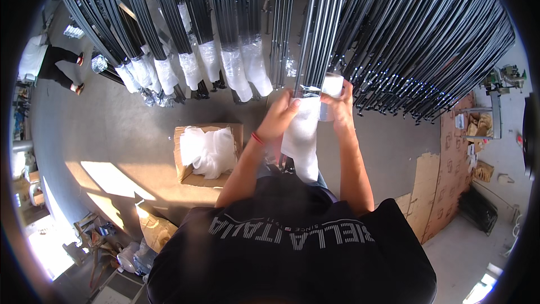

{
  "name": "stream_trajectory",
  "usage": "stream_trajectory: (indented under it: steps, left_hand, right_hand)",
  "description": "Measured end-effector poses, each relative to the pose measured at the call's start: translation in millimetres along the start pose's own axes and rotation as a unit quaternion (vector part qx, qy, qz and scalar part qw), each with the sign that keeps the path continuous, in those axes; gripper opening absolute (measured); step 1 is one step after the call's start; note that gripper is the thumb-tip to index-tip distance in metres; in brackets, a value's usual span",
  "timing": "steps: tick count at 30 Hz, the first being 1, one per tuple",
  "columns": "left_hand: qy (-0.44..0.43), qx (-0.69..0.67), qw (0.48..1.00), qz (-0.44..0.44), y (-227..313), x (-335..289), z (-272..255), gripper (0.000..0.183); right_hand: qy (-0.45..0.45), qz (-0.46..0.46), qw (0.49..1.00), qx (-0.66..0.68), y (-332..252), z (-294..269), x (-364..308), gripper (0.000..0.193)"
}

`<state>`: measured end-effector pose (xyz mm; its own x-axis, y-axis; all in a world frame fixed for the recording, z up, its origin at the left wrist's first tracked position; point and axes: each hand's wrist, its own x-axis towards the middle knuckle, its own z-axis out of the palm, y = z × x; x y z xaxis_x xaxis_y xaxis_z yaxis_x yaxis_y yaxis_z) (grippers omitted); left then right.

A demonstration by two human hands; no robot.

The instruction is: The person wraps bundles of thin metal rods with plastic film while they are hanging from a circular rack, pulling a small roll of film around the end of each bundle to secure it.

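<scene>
A bundle of thin black rods (315,34) stands upright in front of me, its lower end covered by a clear plastic bag (302,135). My left hand (281,117) grips the bag's upper edge against the rods. My right hand (339,103) holds a roll of clear tape (332,86) next to the bundle, just right of my left hand. A red band circles my left wrist.
More rod bundles with plastic-wrapped ends (236,73) lean to the left, and bare rods (427,50) fan out on the right. An open cardboard box of white plastic bags (207,152) sits on the floor. Flattened cardboard (444,180) lies at right. Another person (48,62) stands far left.
</scene>
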<state>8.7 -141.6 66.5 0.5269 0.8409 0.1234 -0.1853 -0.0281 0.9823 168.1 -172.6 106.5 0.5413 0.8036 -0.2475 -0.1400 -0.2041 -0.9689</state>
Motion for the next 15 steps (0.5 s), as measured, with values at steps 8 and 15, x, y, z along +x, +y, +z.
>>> stream_trajectory:
  steps: [8, 15]
  left_hand:
    - [-0.024, -0.034, 0.998, -0.045, 16, 3, 4, 0.018]
    - [-0.077, -0.215, 0.962, -0.147, 15, 12, -11, 0.025]
  right_hand:
    - [0.002, -0.017, 1.000, 0.015, 9, 3, 4, 0.067]
    - [-0.038, -0.010, 0.999, 0.029, 15, -1, 16, 0.074]
